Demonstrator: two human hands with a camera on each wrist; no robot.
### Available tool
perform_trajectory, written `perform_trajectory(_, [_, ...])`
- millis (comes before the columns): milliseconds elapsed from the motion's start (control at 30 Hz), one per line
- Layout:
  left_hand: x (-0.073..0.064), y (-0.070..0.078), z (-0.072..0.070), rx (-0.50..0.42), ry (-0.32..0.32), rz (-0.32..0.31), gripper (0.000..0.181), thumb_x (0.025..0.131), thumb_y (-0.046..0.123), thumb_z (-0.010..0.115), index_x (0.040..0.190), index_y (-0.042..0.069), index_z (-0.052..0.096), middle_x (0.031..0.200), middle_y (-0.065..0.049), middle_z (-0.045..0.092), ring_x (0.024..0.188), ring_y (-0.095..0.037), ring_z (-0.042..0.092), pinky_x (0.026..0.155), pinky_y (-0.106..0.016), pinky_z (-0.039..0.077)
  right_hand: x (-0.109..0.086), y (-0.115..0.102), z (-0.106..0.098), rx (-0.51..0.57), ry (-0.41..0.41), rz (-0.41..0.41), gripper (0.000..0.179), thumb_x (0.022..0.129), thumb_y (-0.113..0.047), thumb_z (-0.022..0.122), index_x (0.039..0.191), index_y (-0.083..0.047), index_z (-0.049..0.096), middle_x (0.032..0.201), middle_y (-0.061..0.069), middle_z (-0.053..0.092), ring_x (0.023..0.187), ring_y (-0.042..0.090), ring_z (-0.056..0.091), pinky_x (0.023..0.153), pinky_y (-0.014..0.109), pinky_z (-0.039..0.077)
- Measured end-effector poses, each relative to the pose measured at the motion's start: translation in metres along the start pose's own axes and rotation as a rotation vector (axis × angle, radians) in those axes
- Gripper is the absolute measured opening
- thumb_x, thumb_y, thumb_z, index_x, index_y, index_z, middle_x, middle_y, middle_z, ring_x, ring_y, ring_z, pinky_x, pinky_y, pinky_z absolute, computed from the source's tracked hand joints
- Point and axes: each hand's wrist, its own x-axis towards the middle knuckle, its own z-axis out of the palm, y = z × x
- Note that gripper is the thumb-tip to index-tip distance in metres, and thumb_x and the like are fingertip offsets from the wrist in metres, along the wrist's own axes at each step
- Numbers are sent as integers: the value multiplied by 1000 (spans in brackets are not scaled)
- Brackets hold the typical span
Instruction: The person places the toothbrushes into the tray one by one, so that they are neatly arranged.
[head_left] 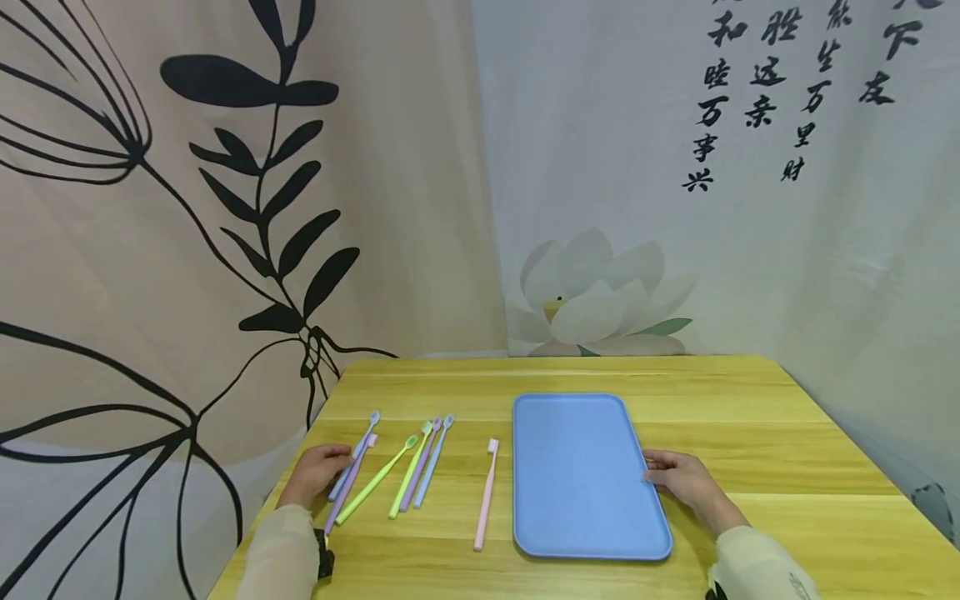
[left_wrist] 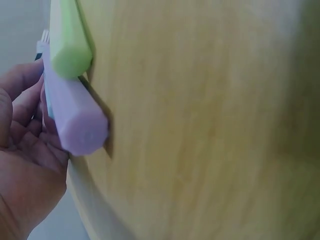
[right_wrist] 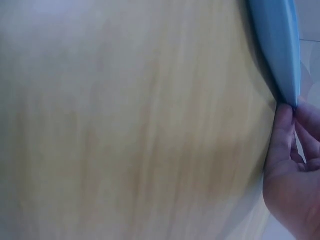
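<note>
My left hand [head_left: 318, 473] is at the left end of a row of toothbrushes, its fingertips against or right beside a blue toothbrush [head_left: 337, 486]. A purple toothbrush [head_left: 346, 494] lies close along it, and a slanted green toothbrush [head_left: 377, 481] is to its right. In the left wrist view, the hand's loosely bent fingers [left_wrist: 24, 79] are beside the purple handle [left_wrist: 75, 112], partly hidden behind it. With thumb and fingers, my right hand [head_left: 692, 485] pinches the right rim of a flat blue tray [head_left: 588, 475]. The right wrist view shows the tray's edge [right_wrist: 281, 47] between those fingertips.
Another green toothbrush [head_left: 409, 473], a purple one [head_left: 421, 471] and a blue one [head_left: 433, 465] lie side by side. A pink toothbrush [head_left: 486, 500] lies alone left of the tray. Behind the wooden table [head_left: 780, 433] hangs a printed curtain [head_left: 420, 208].
</note>
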Motion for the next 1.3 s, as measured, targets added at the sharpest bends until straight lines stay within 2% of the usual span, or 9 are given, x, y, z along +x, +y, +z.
perform_trajectory(167, [3, -2, 0, -13, -7, -19, 40, 94, 10, 62, 127, -12, 59, 108, -21, 68, 78, -18, 63, 64, -34, 52, 1, -1, -1, 17, -3, -1, 48, 92, 2, 66, 135, 15, 50, 111, 18, 61, 95, 18, 60, 80, 33, 56])
perform_trajectory(467, [7, -2, 2, 53, 31, -16, 36, 91, 12, 65, 120, -9, 66, 111, -21, 68, 89, -24, 62, 69, -31, 51, 0, 0, -1, 20, -5, 14, 48, 92, 2, 65, 136, 14, 50, 111, 16, 60, 96, 18, 59, 79, 32, 56])
perform_trajectory(600, [7, -1, 3, 72, 39, 3, 34, 90, 12, 67, 116, -10, 68, 107, -20, 69, 87, -25, 62, 69, -31, 51, -1, -2, -2, 19, -6, 13, 48, 92, 2, 65, 136, 14, 50, 111, 17, 60, 97, 20, 59, 79, 32, 56])
perform_trajectory(767, [4, 1, 3, 145, 51, 42, 31, 90, 14, 68, 111, -9, 70, 102, -19, 70, 83, -23, 63, 66, -32, 51, -2, -2, -2, 0, -10, 9, 48, 93, 0, 65, 137, 14, 49, 114, 19, 59, 100, 21, 59, 81, 34, 56])
perform_trajectory(933, [0, 9, 4, 236, 97, 64, 28, 88, 15, 67, 103, -8, 73, 94, -18, 71, 76, -24, 63, 63, -36, 52, -2, 0, -1, 3, -11, 9, 48, 94, 0, 64, 137, 13, 49, 116, 20, 58, 101, 22, 60, 82, 35, 56])
perform_trajectory(1133, [-1, 12, 4, 322, 179, 71, 30, 89, 17, 64, 100, -9, 73, 94, -22, 70, 76, -29, 64, 66, -43, 54, -1, 2, -1, 20, -9, 11, 48, 93, 1, 65, 137, 13, 50, 116, 19, 59, 100, 21, 60, 81, 34, 56])
perform_trajectory(1300, [3, 11, 0, 293, 238, 82, 31, 91, 19, 63, 102, -9, 73, 99, -25, 70, 82, -34, 65, 73, -49, 53, -1, -1, 1, 19, 2, 2, 47, 93, 2, 65, 136, 13, 51, 114, 19, 60, 100, 22, 60, 81, 34, 56])
